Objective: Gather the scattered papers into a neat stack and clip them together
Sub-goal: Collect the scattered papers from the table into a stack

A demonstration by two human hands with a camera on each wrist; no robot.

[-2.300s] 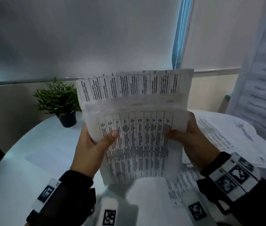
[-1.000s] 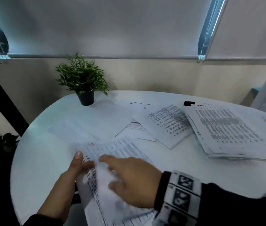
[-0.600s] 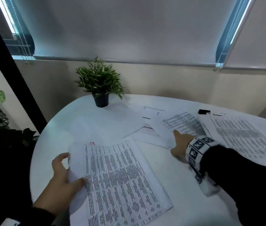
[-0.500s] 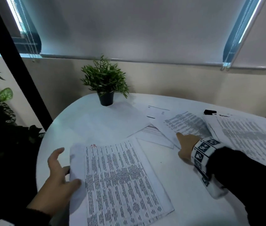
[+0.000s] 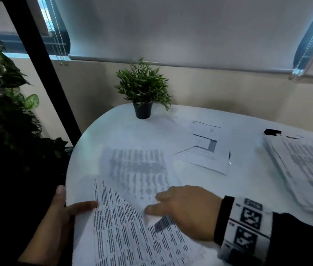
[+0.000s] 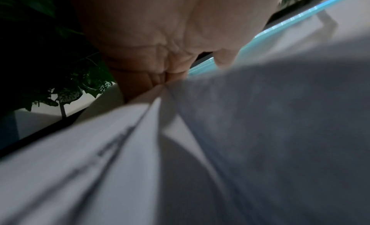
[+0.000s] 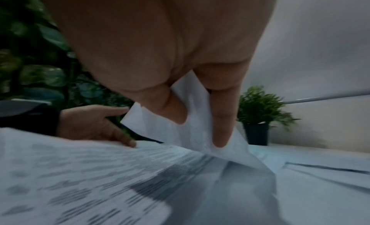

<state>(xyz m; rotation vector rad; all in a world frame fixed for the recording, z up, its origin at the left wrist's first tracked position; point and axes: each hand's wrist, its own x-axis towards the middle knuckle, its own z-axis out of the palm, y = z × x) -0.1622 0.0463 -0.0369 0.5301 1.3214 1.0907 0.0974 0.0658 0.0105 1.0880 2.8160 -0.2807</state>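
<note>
A stack of printed papers [image 5: 132, 237] lies at the near left edge of the round white table [image 5: 199, 189]. My left hand [image 5: 63, 206] holds its left margin, thumb on top; in the left wrist view the stack's sheets [image 6: 140, 149] run into the crook of the thumb. My right hand [image 5: 182, 208] pinches one printed sheet [image 5: 138, 169], blurred by motion, over the stack's far end. In the right wrist view, thumb and finger grip that sheet [image 7: 192, 117]. Loose sheets [image 5: 205, 150] lie at the back centre. A black clip [image 5: 271, 131] sits at the back right.
A thick pile of printed pages [image 5: 305, 169] covers the table's right side. A small potted plant [image 5: 143, 93] stands at the back. Large leafy plants [image 5: 2, 93] and a black post [image 5: 42, 64] are off the table's left edge.
My right hand reached to a sheet at the back centre, took it and has drawn it back over the stack. The left hand stays at the stack's left edge.
</note>
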